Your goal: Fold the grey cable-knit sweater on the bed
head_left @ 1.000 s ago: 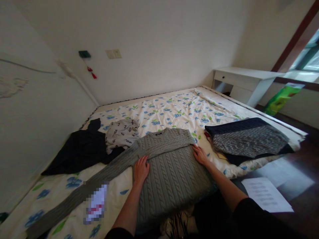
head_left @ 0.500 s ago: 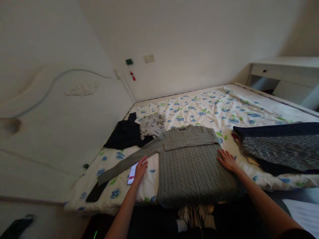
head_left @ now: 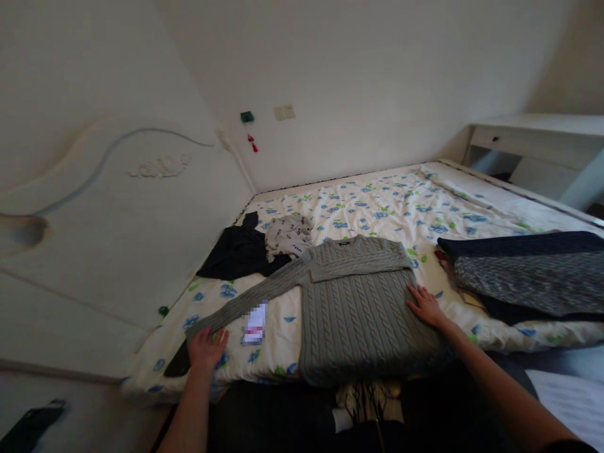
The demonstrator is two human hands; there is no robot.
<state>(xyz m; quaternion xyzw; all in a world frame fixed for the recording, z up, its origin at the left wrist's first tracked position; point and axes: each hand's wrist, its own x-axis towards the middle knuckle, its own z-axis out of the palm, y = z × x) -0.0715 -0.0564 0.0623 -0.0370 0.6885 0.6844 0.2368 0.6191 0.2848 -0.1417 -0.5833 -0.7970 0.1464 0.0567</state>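
Left hand [head_left: 206, 348] lies flat, fingers spread, on the cuff of the grey sweater [head_left: 358, 308]; right hand [head_left: 426, 306] presses open-palmed on its far edge, holding nothing.

Open flowered bed [head_left: 377, 201] behind the grey sweater [head_left: 363, 308], plenty of room there. Left side crowded: outstretched sleeve [head_left: 250, 296], a phone [head_left: 255, 314] just beside it, dark garment [head_left: 236, 255] and printed top [head_left: 287, 238] bunched near the headboard [head_left: 117, 239]. Right, folded dark clothes [head_left: 523, 277] block the edge.
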